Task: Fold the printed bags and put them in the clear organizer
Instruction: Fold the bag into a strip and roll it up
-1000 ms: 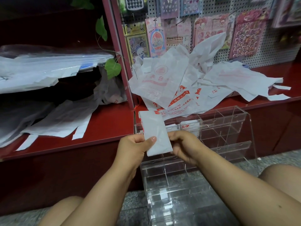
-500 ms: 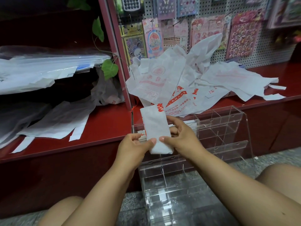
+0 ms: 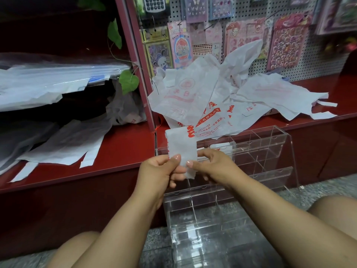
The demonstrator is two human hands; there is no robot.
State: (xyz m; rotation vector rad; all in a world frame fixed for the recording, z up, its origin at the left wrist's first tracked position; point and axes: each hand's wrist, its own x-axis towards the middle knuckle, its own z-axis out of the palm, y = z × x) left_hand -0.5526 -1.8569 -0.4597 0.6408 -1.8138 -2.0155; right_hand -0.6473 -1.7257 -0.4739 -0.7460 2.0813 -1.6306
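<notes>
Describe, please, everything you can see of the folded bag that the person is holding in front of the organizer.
The folded bag is a thin, white, crinkled plastic bag folded into a narrow upright strip, with red print showing at its top right corner and along its left edge. It is held in the air in front of the clear organizer's top left corner, tilted slightly. The left hand pinches its lower left part, the right hand its lower right, thumbs on the front. Its bottom edge hangs between the hands.
</notes>
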